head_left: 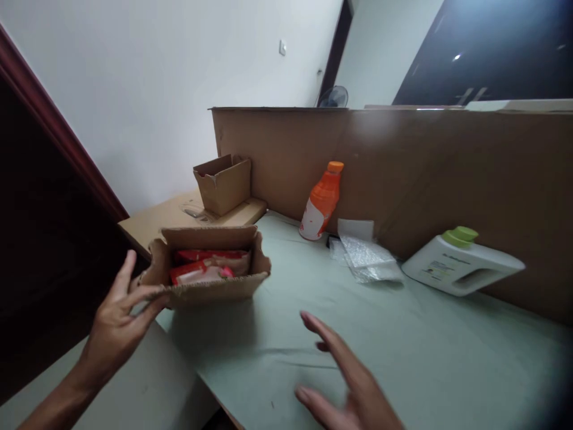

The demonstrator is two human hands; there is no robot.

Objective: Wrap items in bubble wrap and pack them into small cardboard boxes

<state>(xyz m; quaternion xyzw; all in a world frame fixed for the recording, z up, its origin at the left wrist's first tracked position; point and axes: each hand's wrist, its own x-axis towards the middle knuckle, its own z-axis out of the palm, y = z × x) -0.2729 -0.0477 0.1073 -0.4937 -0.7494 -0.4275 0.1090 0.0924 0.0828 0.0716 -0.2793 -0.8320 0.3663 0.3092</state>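
My left hand (117, 325) fingers spread wide, fingertips touching open cardboard box (210, 266) of red packets (203, 267), my right hand (349, 385) open, empty, above green table (403, 340)

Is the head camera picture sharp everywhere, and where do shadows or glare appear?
Head view: the right hand is motion-blurred; the open brown cardboard box of red packets casts a soft shadow on the pale green table cover; corners darken, lines tilt; small glare spots on the dark panel.
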